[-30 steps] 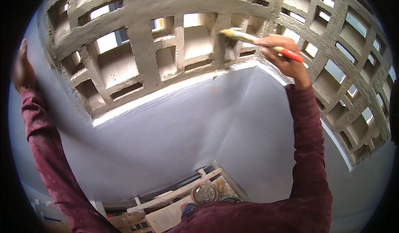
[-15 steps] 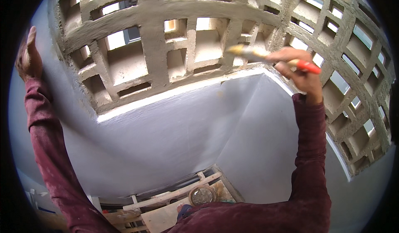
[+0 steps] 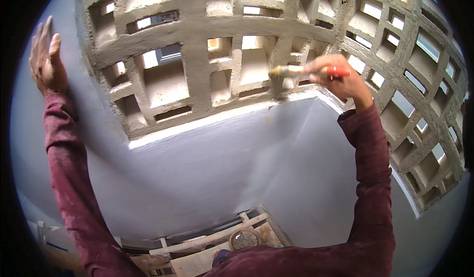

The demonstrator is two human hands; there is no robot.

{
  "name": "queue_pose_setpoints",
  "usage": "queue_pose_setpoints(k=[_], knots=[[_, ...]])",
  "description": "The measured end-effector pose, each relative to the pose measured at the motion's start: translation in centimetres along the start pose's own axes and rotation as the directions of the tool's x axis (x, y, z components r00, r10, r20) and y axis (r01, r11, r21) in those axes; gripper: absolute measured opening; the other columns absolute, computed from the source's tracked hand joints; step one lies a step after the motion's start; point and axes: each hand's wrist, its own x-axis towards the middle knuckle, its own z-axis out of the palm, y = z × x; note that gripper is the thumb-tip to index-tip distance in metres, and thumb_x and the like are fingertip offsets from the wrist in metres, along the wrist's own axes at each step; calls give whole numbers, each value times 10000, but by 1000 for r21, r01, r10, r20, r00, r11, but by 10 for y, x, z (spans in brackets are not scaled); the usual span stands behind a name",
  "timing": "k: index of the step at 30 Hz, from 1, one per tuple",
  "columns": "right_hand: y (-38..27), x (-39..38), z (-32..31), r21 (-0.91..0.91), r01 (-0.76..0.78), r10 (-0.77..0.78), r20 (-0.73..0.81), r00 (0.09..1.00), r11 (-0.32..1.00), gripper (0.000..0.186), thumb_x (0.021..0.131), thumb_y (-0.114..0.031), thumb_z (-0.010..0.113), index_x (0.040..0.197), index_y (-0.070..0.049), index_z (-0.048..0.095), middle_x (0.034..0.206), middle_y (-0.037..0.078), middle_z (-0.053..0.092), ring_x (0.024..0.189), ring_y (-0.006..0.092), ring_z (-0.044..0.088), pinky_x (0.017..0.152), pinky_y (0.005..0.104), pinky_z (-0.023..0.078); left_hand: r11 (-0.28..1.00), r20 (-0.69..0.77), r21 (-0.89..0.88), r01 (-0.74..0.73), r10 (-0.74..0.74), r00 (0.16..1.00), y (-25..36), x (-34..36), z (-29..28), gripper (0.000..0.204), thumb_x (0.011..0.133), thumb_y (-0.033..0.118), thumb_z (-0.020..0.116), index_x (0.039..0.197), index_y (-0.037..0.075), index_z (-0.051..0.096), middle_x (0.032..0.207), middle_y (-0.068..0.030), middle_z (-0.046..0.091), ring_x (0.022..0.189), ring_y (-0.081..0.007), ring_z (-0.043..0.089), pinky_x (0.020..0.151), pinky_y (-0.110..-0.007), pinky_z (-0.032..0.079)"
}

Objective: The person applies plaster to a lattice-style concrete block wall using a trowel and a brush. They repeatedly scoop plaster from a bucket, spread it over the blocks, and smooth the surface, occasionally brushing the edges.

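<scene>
My right hand (image 3: 338, 77) is closed round a paintbrush (image 3: 291, 70) with a red-tipped handle. The brush lies nearly level, its yellowish bristles pointing left, at the lower part of a grey cement lattice wall (image 3: 197, 74) with rectangular openings. Whether the bristles touch the cement I cannot tell. My left hand (image 3: 48, 62) rests on the pale side wall at the left, fingers stretched out, holding nothing. Below the lattice runs a bright white ledge strip (image 3: 202, 121) above a smooth pale grey-blue wall (image 3: 197, 163).
At the bottom, a round bucket (image 3: 244, 238) stands on wooden planks (image 3: 212, 238) close to my body. The lattice turns a corner and continues on the right (image 3: 419, 94). Light comes through its openings.
The brush and my right hand have shifted slightly down relative to the lattice, and the brush is more level. The whole view has moved a little. My left hand stays on the side wall.
</scene>
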Motion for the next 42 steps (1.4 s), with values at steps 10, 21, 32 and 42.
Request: queue_pose_setpoints(k=[10, 21, 32, 42], knots=[[-71, -26, 41, 237, -234, 330, -754, 568, 943, 258, 935, -177, 601, 1173, -84, 636, 842, 27, 652, 674, 61, 585, 550, 198, 464, 985, 54, 6, 171, -171, 984, 24, 2, -6, 586, 859, 543, 435, 1343, 225, 525, 1445, -109, 430, 1379, -304, 315, 1128, -486, 156], [-157, 107, 188, -30, -207, 80, -860, 504, 978, 259, 756, -21, 572, 973, -117, 675, 811, 115, 599, 791, 281, 611, 689, 355, 501, 991, 157, -87, 100, -85, 984, 26, -9, -6, 526, 878, 421, 555, 1376, 283, 459, 1500, -13, 347, 1418, -224, 242, 1124, -585, 48], [-201, 142, 207, 50, -379, 219, -882, 417, 924, 202, 761, 3, 609, 940, -82, 651, 839, 119, 623, 752, 275, 635, 607, 370, 509, 910, 33, -370, 187, -188, 982, 27, -7, -28, 413, 833, 212, 596, 1243, 174, 578, 1374, -51, 500, 1341, -251, 380, 1128, -567, 108], [-243, 151, 197, 712, 327, 520, -687, 508, 622, 299, 971, -294, 526, 1093, -26, 579, 728, 64, 540, 554, 117, 505, 484, 213, 387, 818, -31, -541, 193, -249, 968, 25, -10, -30, 340, 819, 185, 561, 1145, 115, 627, 1277, -88, 580, 1236, -242, 494, 1132, -498, 161]])
